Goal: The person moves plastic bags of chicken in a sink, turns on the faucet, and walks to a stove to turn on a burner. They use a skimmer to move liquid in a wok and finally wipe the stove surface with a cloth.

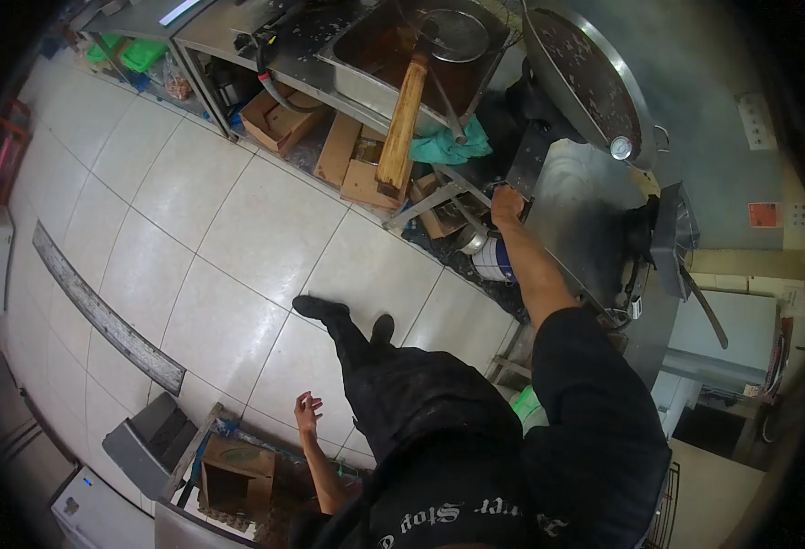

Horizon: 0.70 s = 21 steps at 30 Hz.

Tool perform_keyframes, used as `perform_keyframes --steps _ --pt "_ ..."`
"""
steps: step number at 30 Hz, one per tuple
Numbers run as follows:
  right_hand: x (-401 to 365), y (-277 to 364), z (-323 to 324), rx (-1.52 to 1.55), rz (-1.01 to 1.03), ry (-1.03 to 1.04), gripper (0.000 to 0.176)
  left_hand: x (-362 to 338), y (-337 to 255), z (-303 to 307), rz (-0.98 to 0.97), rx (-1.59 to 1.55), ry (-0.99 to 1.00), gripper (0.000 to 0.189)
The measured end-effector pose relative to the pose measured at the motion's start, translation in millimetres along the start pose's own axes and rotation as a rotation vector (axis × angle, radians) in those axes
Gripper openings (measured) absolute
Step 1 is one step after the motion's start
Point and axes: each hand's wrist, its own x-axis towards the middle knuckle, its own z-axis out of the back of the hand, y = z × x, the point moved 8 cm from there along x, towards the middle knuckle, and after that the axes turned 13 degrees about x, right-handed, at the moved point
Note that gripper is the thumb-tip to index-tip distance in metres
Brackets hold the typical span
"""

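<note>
My right hand (507, 203) is closed at the front edge of the steel stove counter (549, 220), below a large tilted wok (636, 78). What its fingers hold, if anything, is hidden. My left hand (307, 412) hangs low over the floor, fingers loosely apart, with nothing in it. Above and left of my right hand, a ladle or strainer with a thick wooden handle (404, 128) lies across a deep metal pan (366, 90) of brown liquid. A green cloth (454, 144) rests at the pan's near corner.
Cardboard boxes (336, 151) and a white tub (491, 261) sit under the counter. A wooden-handled tool (706, 311) sticks out at the right. Behind my left hand stand a cardboard box (233, 457) on a shelf and a grey bin (151, 444). A long strip (100, 302) lies on the tiles.
</note>
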Motion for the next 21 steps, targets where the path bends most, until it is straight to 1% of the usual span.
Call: perform_keyframes --steps 1,3,4,6,8,9,10,11,13,15,16,18,19,21 --pt "0 2 -4 0.002 0.002 0.005 0.018 -4 6 0 0.003 0.003 -0.004 0.03" --pt "3 -6 -2 0.247 -0.156 -0.039 0.028 -9 17 -2 0.028 -0.014 0.009 0.031" --pt "3 -4 0 0.249 -0.154 -0.04 0.028 -12 23 -1 0.028 -0.009 0.005 0.031" --pt "3 -4 -5 0.248 -0.239 0.083 0.027 -17 33 3 0.047 -0.014 0.0 0.031" --pt "12 -11 -35 0.217 -0.317 0.085 0.025 -18 48 9 0.086 -0.011 -0.01 0.03" --pt "38 -25 -77 0.195 -0.399 0.014 0.024 -20 46 12 0.083 -0.01 -0.013 0.03" --pt "55 -40 -114 0.138 -0.537 -0.061 0.023 -22 47 16 0.087 -0.017 -0.029 0.03" --pt "72 -50 -144 0.096 -0.596 -0.124 0.022 -25 49 19 0.095 -0.022 -0.044 0.03" --pt "54 -44 -110 -0.212 -0.441 0.086 0.022 -16 62 23 0.104 -0.013 -0.042 0.03" --pt "25 -22 -45 0.311 0.01 -0.072 0.03 -10 69 27 0.116 -0.01 -0.042 0.03" --pt "10 -23 -28 0.307 0.016 -0.072 0.03 -8 65 26 0.106 -0.003 -0.028 0.03" --pt "-10 -25 12 0.4 0.077 -0.335 0.029 1 60 26 0.099 -0.009 -0.013 0.032" --pt "-4 -32 1 0.392 0.086 -0.331 0.029 5 58 26 0.108 -0.018 -0.01 0.032" --pt "8 -55 -46 0.912 0.0 -0.081 0.035 16 45 24 -0.003 0.035 -0.009 0.032"
